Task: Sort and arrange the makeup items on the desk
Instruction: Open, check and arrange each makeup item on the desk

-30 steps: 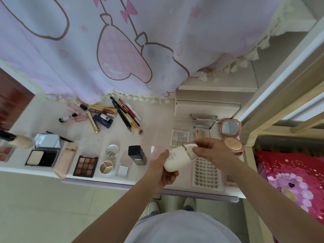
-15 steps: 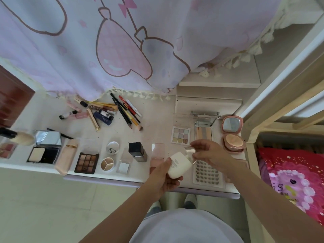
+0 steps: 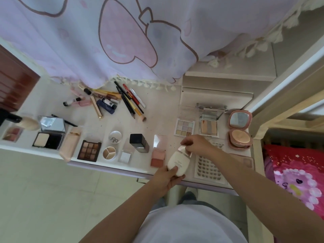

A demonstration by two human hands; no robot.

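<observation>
The cream bottle [image 3: 178,163] has dropped toward the desk [image 3: 163,106] edge — left hand [image 3: 165,179] gripping its base, right hand [image 3: 196,145] pinching its cap.

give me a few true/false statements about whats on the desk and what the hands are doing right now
1. The left hand holds the cream bottle. True.
2. The right hand rests flat on the desk. False: it pinches the bottle's top.
3. The round pink compact lies closed. False: it is open, mirror up.
4. The brown eyeshadow palette sits near the desk's front edge. True.
5. The pencils stand in a cup. False: they lie loose.
</observation>
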